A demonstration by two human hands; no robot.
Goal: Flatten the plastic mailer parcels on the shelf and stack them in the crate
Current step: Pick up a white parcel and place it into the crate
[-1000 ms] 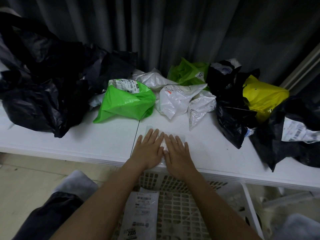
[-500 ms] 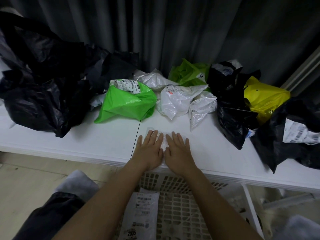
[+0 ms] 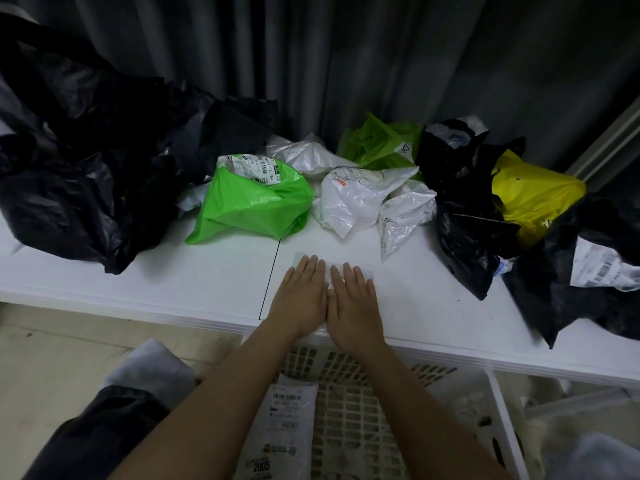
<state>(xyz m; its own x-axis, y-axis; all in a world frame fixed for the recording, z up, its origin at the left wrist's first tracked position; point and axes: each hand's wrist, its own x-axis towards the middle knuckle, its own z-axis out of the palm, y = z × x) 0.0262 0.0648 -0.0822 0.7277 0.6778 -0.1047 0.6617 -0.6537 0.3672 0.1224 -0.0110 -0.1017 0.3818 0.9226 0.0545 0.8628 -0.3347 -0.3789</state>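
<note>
A small flat white mailer (image 3: pixel 332 266) lies on the white shelf (image 3: pixel 173 285) near its front edge. My left hand (image 3: pixel 301 299) and my right hand (image 3: pixel 353 306) press on it side by side, palms down, fingers straight. Most of the mailer is hidden under them. Below the shelf stands a cream perforated crate (image 3: pixel 349 420) with a flattened white mailer (image 3: pixel 280 431) with labels lying inside. Crumpled mailers wait behind: a bright green one (image 3: pixel 252 202), white ones (image 3: pixel 356 202), another green one (image 3: pixel 377 143), a yellow one (image 3: pixel 533 192).
Large heaps of black plastic bags fill the shelf's left (image 3: pixel 76 168) and right (image 3: pixel 571 271). A grey curtain (image 3: pixel 346 57) hangs behind the shelf. My knee in dark cloth (image 3: pixel 104 427) is at lower left, over a beige floor.
Both hands have slid slightly towards me over the flat mailer, staying side by side and flat. Nothing else moved.
</note>
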